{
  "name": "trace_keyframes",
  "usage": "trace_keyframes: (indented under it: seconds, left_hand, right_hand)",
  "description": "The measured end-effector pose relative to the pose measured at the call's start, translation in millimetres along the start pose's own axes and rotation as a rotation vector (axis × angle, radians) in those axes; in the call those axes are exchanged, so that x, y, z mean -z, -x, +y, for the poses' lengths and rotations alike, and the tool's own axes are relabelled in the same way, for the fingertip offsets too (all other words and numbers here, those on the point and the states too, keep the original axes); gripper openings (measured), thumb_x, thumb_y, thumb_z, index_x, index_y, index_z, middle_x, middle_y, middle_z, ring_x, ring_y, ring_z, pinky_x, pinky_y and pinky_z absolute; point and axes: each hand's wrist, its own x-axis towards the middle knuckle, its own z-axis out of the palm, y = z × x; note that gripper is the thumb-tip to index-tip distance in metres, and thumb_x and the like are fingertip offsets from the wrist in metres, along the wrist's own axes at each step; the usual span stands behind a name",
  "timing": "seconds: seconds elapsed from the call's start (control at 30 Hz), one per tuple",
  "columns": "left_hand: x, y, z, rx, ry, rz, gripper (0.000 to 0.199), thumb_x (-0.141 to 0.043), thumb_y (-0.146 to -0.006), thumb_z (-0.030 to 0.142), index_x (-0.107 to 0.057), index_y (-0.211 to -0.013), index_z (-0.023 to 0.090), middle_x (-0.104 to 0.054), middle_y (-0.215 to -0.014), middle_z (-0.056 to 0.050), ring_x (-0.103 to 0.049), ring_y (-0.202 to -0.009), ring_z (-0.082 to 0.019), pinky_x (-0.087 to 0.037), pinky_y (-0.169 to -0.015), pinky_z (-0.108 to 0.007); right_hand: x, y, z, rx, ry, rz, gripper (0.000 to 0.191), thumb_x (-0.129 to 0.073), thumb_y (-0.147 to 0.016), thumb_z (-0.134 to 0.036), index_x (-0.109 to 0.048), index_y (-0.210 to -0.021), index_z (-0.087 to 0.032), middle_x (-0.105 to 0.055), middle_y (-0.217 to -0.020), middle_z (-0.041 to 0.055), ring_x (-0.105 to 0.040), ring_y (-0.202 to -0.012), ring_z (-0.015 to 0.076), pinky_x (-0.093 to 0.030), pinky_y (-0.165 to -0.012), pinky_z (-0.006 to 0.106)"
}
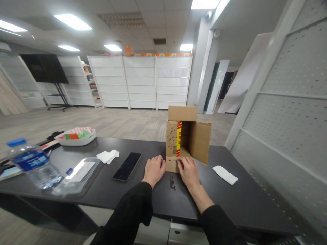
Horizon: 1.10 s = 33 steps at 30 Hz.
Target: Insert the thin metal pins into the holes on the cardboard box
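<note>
A cardboard box (171,137) stands on the dark table, its opening turned toward me and its flaps spread. Yellow and red tape (178,139) runs down its front. My left hand (154,170) is at the lower left edge of the box, fingers bent and thumb against the cardboard. At the lower front flap (171,166), my right hand (188,172) has thumb and forefinger pinched over a small thing, too little seen to name. Dark holes show on the box's left front panel and lower flap. Several thin metal nails (172,182) lie between my wrists.
Left of my hands lie a phone (127,166), a crumpled tissue (108,156) and a clear plastic case (83,175). Beyond these are a water bottle (34,165) and a white basket (89,137). A folded tissue (225,175) lies right; a perforated panel (288,126) borders that side.
</note>
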Motion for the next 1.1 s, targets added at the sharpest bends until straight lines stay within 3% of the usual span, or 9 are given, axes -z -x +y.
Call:
trace_keyframes:
  seconds: [0.47,0.77,1.1]
  left_hand:
    - [-2.3,1.1,2.0,-0.022,0.015,0.027,0.017,-0.042,-0.096,0.030,-0.055,-0.090,0.021,-0.065,-0.095,-0.006,-0.059,-0.094,-0.021,-0.037,-0.082,-0.035]
    - [-3.9,1.6,1.4,-0.031,0.044,0.041,0.015,-0.043,-0.095,0.028,-0.055,-0.090,0.021,-0.065,-0.094,-0.006,-0.059,-0.094,-0.022,-0.038,-0.083,-0.035]
    - [-6.3,1.2,1.4,-0.049,0.048,0.056,0.016,-0.041,-0.096,0.028,-0.054,-0.090,0.020,-0.065,-0.094,-0.005,-0.058,-0.093,-0.022,-0.037,-0.083,-0.035]
  right_hand:
    - [4.5,2.9,-2.3,0.002,0.000,-0.024,0.018,-0.045,-0.097,-0.018,-0.063,-0.091,-0.021,-0.067,-0.091,0.0050,-0.058,-0.091,0.0219,-0.033,-0.078,0.034]
    - [22.1,16.5,-13.6,0.070,-0.168,-0.163,0.016,-0.047,-0.095,-0.018,-0.063,-0.091,-0.022,-0.064,-0.095,0.0049,-0.060,-0.093,0.0211,-0.041,-0.082,0.034]
    - [20.1,26.4,-16.1,0.097,-0.204,-0.208,0.016,-0.047,-0.096,-0.019,-0.063,-0.092,-0.021,-0.063,-0.095,0.0048,-0.060,-0.093,0.0205,-0.042,-0.083,0.034]
